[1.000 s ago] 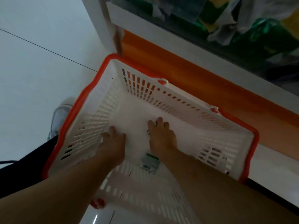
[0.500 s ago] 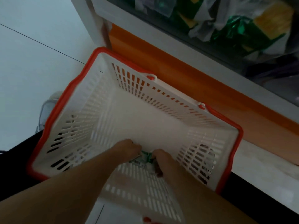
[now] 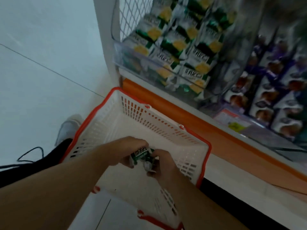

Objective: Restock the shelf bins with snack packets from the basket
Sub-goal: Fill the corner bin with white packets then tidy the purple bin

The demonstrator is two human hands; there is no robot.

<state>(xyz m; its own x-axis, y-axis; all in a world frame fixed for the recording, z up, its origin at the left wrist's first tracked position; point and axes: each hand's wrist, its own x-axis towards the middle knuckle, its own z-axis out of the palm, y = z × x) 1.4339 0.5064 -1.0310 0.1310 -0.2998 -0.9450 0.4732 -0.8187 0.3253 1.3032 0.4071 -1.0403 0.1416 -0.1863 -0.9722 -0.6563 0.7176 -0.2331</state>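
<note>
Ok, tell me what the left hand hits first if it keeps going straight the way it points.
The left hand points right, toward the right hand; both hold the green packet between them. It would press into the right hand first, over the basket.

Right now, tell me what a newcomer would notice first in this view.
First, both hands, left hand and right hand, gripping a small green packet over the white basket with its red rim, low in the middle. Next, the shelf bin crammed with green and yellow packets upper right, purple packets beside it.
</note>
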